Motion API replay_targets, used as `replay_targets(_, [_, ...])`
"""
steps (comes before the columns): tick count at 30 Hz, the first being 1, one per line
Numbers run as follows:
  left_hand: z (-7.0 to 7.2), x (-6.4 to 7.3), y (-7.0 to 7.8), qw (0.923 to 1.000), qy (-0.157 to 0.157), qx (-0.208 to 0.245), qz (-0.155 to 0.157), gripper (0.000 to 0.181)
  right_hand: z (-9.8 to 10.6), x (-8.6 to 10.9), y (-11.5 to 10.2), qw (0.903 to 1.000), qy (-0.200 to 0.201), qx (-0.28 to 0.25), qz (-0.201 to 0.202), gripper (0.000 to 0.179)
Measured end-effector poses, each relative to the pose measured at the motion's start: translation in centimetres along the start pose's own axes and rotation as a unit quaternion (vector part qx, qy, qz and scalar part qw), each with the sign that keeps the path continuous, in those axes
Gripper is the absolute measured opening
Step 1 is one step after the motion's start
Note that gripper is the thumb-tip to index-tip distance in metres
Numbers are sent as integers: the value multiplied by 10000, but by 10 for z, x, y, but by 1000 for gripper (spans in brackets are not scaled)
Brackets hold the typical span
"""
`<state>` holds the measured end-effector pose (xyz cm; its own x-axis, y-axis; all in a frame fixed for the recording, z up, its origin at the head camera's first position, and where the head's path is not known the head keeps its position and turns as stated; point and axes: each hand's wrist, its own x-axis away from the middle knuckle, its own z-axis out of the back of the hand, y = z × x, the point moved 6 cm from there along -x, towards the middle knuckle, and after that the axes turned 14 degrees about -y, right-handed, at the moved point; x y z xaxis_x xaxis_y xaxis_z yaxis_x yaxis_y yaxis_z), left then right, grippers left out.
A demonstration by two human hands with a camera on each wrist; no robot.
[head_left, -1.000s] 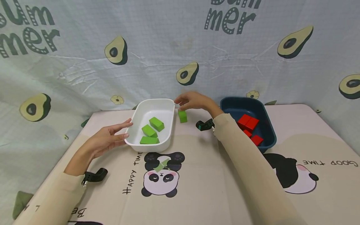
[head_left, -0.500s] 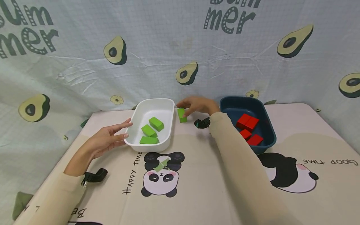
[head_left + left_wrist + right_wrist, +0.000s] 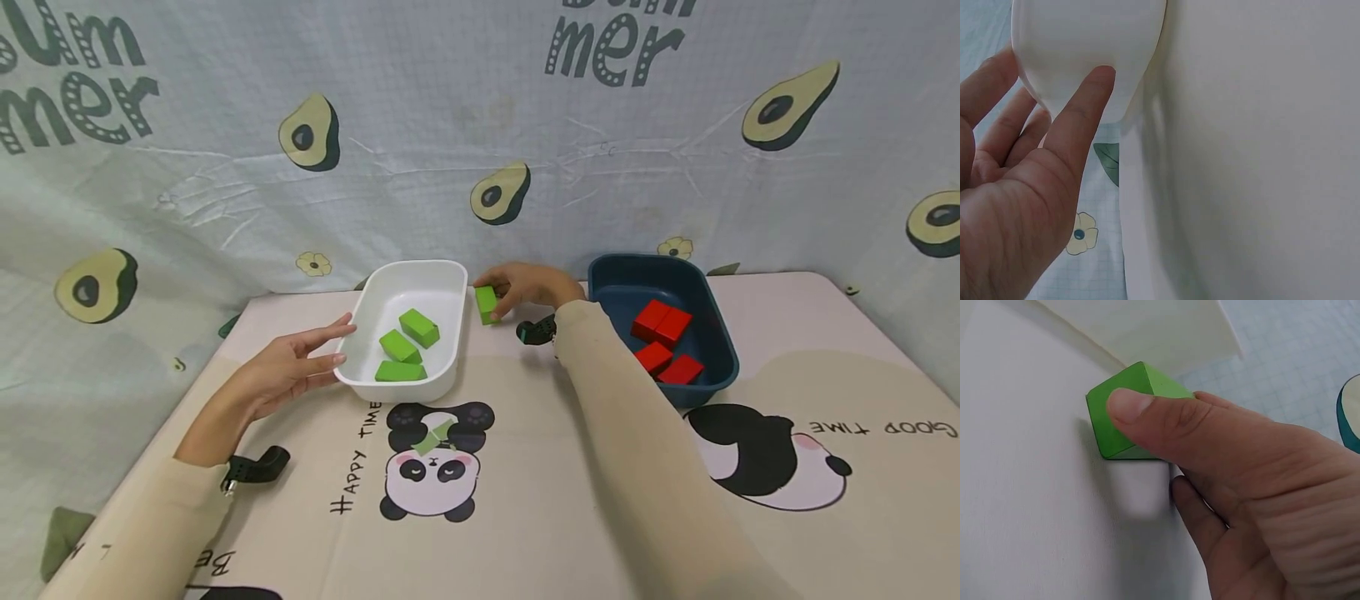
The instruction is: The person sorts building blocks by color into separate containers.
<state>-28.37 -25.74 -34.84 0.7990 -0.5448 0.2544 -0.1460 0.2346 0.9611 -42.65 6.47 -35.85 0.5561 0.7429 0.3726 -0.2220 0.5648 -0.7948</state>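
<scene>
My right hand [image 3: 529, 284] pinches a green block [image 3: 486, 305] just beyond the right wall of a white container [image 3: 459, 321]. In the right wrist view, the thumb lies across the near face of the block and the other fingers are partly hidden behind it. Inside the white container lie several green blocks [image 3: 400, 347]. At its left side, my left hand [image 3: 281, 375] touches the outer wall with fairly straight fingers. The left wrist view has the thumb [image 3: 1094, 94] against the white wall and the fingers spread along the side.
A dark blue container [image 3: 723, 367] with several red blocks [image 3: 680, 372] stands to the right, partly behind the right sleeve. Both containers sit near the far edge of the table [image 3: 547, 492]. A cloth with avocado prints [image 3: 420, 108] hangs close behind.
My right hand has shifted from above and behind the loose green block to its right side and taken hold of it. The left hand stays at the white container.
</scene>
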Motion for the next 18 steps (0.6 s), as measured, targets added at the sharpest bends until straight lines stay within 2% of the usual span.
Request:
replay_targets(8, [0, 0, 0, 10000, 11, -12, 20, 68, 2, 4, -7, 9988, 90, 488, -27, 73])
replay_targets(18, [-2, -1, 0, 9999, -69, 110, -114, 69, 10, 15, -24, 9919, -100, 1214, 372, 70])
